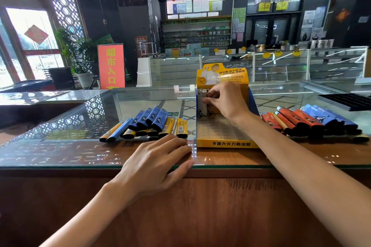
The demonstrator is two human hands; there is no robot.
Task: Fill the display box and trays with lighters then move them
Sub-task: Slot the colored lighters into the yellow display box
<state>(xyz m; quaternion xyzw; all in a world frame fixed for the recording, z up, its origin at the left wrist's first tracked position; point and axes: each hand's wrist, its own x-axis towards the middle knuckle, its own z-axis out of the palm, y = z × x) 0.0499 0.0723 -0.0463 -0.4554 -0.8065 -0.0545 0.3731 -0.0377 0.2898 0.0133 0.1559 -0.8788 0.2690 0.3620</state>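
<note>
A yellow display box (226,143) stands on the glass counter with a gridded tray inside. A few white lighters (201,104) stand upright in its back left corner. My right hand (225,99) reaches into the box and pinches a white lighter beside them. My left hand (158,163) rests flat on the counter's front edge, fingers straight, holding nothing. A heap of blue and yellow lighters (148,124) lies left of the box. Orange and blue lighters (309,119) lie in a heap to its right.
The glass counter top (60,126) runs left and right, with a wooden front ledge (220,206) below my arms. A black gridded tray (349,101) sits at the far right. Shop cabinets and an orange sign (111,66) stand beyond.
</note>
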